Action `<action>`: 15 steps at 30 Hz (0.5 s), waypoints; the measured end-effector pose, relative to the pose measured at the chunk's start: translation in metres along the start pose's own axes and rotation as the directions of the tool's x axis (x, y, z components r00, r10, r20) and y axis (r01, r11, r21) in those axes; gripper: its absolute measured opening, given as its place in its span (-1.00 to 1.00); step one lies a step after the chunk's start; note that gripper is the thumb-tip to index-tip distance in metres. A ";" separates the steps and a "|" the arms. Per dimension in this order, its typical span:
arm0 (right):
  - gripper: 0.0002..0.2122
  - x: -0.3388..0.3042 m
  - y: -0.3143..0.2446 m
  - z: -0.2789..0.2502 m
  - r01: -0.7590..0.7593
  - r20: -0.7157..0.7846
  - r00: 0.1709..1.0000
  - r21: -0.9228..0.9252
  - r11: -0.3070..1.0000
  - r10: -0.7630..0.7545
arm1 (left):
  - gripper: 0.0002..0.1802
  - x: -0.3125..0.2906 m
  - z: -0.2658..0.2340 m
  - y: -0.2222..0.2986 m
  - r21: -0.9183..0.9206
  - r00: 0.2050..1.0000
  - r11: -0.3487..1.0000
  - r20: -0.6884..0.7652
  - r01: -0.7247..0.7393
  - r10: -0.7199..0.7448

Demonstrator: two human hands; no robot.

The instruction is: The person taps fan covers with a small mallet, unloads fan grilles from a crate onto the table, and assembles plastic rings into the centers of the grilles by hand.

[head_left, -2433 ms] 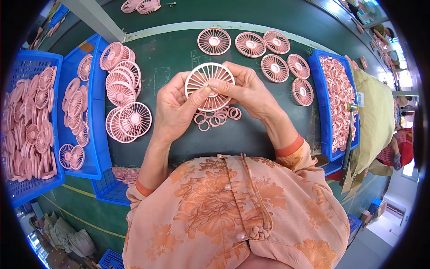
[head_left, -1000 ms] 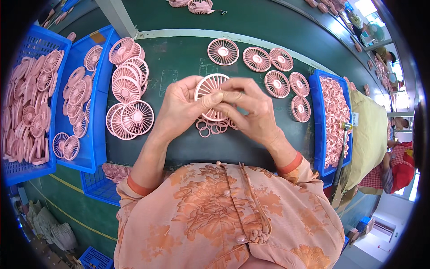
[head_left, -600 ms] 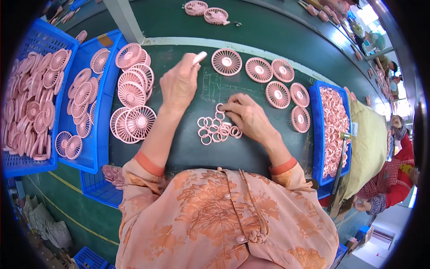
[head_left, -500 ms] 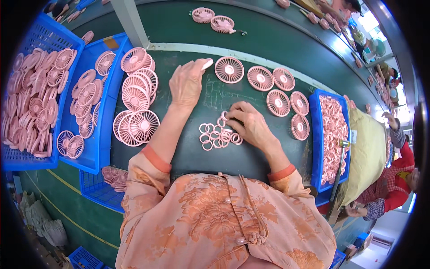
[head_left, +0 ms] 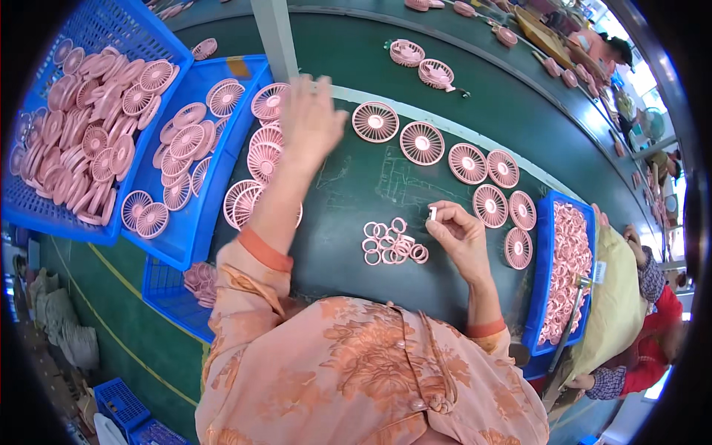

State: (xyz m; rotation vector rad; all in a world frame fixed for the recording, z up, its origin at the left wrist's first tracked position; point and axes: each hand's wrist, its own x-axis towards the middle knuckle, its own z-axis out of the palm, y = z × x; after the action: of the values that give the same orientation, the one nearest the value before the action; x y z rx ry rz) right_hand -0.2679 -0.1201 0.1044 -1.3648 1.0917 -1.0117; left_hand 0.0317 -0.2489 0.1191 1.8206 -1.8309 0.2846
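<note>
My left hand (head_left: 310, 122) is blurred, fingers apart and nothing seen in it, above the overlapping stacks of pink round fan grilles (head_left: 265, 160). Between thumb and fingertips, my right hand (head_left: 461, 236) pinches a small pale ring (head_left: 433, 213), seen edge-on. Just left of that hand lies a loose cluster of small pink rings (head_left: 373, 244) on the dark green work surface (head_left: 334, 215). Several single grilles with pale centres curve along the far and right side, from the leftmost grille (head_left: 375, 122) to the nearest grille (head_left: 518, 248).
Blue crates (head_left: 215, 178) of grilles stand at left, beside a metal post (head_left: 276, 37). A blue bin (head_left: 547, 245) of rings is at right, with a hammer-like tool (head_left: 569, 319) and a yellowish sack (head_left: 612, 285). Beyond runs a green conveyor (head_left: 348, 44); another person (head_left: 653, 341) is at far right.
A further grille now lies at the left end of the row. My left hand has moved back toward the stacks. My right hand has lifted from the rings with one pinched. The whole view has shifted.
</note>
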 end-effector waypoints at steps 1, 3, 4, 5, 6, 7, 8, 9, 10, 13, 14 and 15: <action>-0.95 -0.001 0.000 0.000 -0.047 -0.003 0.999 0.098 0.994 0.047 | -0.50 0.008 -0.009 -0.011 0.084 0.997 0.993 0.005 0.080 -0.080; -0.93 -0.002 -0.001 0.004 -0.064 0.005 0.998 0.170 0.983 0.064 | -0.58 0.024 -0.017 -0.038 0.127 0.974 0.985 0.177 0.121 -0.142; -0.91 -0.002 0.000 0.005 -0.083 0.015 0.997 0.239 0.967 0.081 | -0.65 0.029 -0.019 -0.049 0.177 0.917 0.972 0.341 0.154 -0.208; -0.91 -0.002 0.003 0.007 -0.082 0.001 0.996 0.242 0.967 0.084 | -0.65 0.028 -0.018 -0.057 0.172 0.917 0.975 0.347 0.142 -0.195; -0.87 -0.001 0.005 0.008 -0.096 0.013 0.995 0.288 0.953 0.096 | -0.64 0.028 -0.015 -0.061 0.176 0.916 0.969 0.331 0.175 -0.226; -0.83 0.001 0.006 0.011 -0.110 0.025 0.994 0.332 0.937 0.108 | -0.63 0.027 -0.012 -0.066 0.179 0.914 0.962 0.316 0.207 -0.255; -0.74 0.001 0.003 0.014 -0.111 0.011 0.993 0.377 0.920 0.115 | -0.66 0.025 -0.011 -0.064 0.177 0.934 0.967 0.277 0.181 -0.225; -0.74 0.001 -0.004 0.017 -0.114 -0.023 0.991 0.377 0.919 0.132 | -0.69 0.020 -0.015 -0.060 0.177 0.950 0.971 0.240 0.159 -0.199; -0.73 0.002 -0.013 0.022 -0.125 -0.010 0.990 0.421 0.899 0.143 | -0.71 0.017 -0.019 -0.055 0.171 0.955 0.971 0.217 0.166 -0.201; -0.69 0.004 -0.013 0.021 -0.116 0.012 0.992 0.467 0.877 0.124 | -0.72 0.006 -0.048 -0.021 -0.088 0.972 0.975 0.140 0.203 -0.190; -0.67 0.004 -0.011 0.021 -0.099 0.052 0.995 0.471 0.877 0.085 | -0.73 0.001 -0.055 -0.012 -0.319 0.973 0.919 0.075 0.230 -0.217; -0.67 0.004 -0.011 0.022 -0.099 0.042 0.995 0.472 0.876 0.090 | -0.73 -0.009 -0.048 -0.011 -0.323 0.974 0.919 0.083 0.225 -0.210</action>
State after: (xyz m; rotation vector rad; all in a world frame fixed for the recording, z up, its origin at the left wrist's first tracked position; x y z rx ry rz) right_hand -0.2452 -0.1192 0.1136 -0.9114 0.8144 -1.1027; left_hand 0.0522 -0.2179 0.1525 1.7784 -1.5733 -0.1435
